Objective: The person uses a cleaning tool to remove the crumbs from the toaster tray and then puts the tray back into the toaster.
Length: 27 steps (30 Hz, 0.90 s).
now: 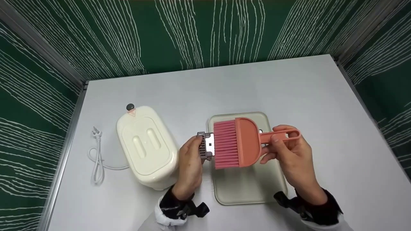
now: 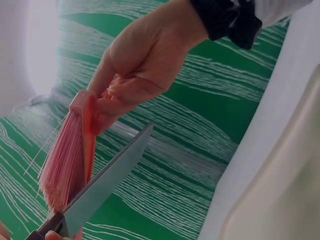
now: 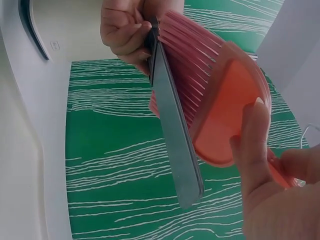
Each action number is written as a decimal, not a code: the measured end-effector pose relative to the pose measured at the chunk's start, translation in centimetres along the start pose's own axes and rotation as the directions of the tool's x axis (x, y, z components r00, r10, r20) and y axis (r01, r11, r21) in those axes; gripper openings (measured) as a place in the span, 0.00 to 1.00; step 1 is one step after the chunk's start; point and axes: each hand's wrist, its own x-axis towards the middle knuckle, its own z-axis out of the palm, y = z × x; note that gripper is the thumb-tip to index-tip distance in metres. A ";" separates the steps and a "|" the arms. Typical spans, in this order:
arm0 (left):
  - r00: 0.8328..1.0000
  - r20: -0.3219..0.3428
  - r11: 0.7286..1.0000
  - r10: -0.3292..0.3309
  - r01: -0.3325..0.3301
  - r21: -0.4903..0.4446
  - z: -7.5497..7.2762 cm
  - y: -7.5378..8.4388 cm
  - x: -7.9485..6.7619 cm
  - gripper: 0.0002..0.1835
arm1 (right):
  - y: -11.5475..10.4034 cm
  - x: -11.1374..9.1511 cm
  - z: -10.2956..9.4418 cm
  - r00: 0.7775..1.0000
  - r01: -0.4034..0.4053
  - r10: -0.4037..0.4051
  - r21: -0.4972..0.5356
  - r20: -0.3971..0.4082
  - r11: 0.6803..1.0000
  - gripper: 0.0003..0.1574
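A coral hand brush (image 1: 250, 141) with pink bristles is held by its handle in my right hand (image 1: 293, 157), thumb on top. My left hand (image 1: 191, 163) grips the grey slotted end of a flat metal crumb tray (image 1: 209, 144). The bristles (image 3: 192, 60) lie along the tray's metal plate (image 3: 172, 130) in the right wrist view. From the left wrist view, the plate stands out as a thin slanted strip beside the brush. In the head view the brush hides most of the plate. Both are held above a pale green rectangular tray (image 1: 247, 194).
A cream toaster (image 1: 147, 144) with two slot-shaped marks on its lid stands to the left of my left hand. Its white cord and plug (image 1: 98, 154) lie further left on the white table (image 1: 179, 93). Green walls (image 1: 205, 32) with white lines enclose the table.
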 end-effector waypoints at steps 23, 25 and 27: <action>0.999 -0.050 0.999 0.020 -0.022 -0.046 -0.1 -0.2 0.3 0.15 | -1.5 0.5 -2.3 1.000 -0.022 0.022 0.066 0.007 0.998 0.14; 0.999 -0.049 0.999 0.020 -0.022 -0.047 -0.1 -0.3 0.3 0.16 | -1.6 0.6 -2.4 1.000 -0.018 0.017 0.079 0.006 0.997 0.14; 0.999 -0.038 0.999 0.027 -0.029 -0.039 -0.1 -0.2 0.2 0.16 | -1.7 0.6 -2.6 1.000 -0.010 0.009 0.087 0.002 0.996 0.14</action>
